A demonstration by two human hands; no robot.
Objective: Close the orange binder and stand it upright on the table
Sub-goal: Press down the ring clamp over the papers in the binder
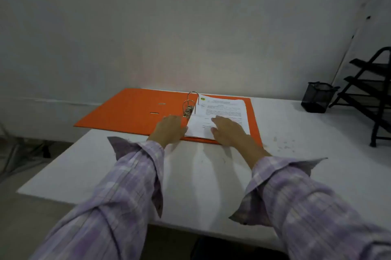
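Observation:
The orange binder [127,109] lies wide open and flat at the far side of the white table [201,175]. Its metal rings [191,101] stand up at the spine. A stack of white printed sheets [222,109] rests on the right cover. My left hand [169,130] lies palm down on the binder just in front of the ring mechanism, fingers together, holding nothing. My right hand [228,130] rests flat on the near part of the sheets, fingers slightly spread.
A black mesh pen cup [317,97] stands at the table's far right. Beside it a black tiered metal rack [372,90] reaches the right edge. A grey wall runs close behind the binder. The table's left edge drops to the floor.

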